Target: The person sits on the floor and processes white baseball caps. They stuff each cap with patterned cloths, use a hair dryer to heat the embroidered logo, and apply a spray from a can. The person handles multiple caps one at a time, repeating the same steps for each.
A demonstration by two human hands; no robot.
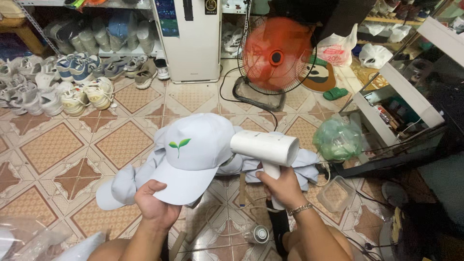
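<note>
- The left hand (155,205), at 7 o'clock in the view, is gripping the brim of a white cap (193,152): thumb on top, fingers curled beneath. Holding it by the brim is keeping the crown facing up and clear of the palm.
- The right hand (282,187), at 5 o'clock, is closing its fingers fully around the handle of a white handheld dryer (265,147). A bracelet (300,209) is sitting on that wrist.
- The dryer's barrel is lying level, with its near end right beside the cap's crown at 3 o'clock of the cap, apparently so its output is meeting the fabric directly.
- The cap is sitting centre frame, above a pile of pale blue garments (145,169) on the tiled floor (53,145).
- A clear plastic tub (337,193) and a green bag (337,138) are resting at 3 o'clock of the dryer.
- Farther off at 12 o'clock, a red floor fan (276,55) is facing the work area, beside a white upright appliance (188,41).
- At 10 o'clock, rows of sneakers (72,84) are lining the floor below a rack.
</note>
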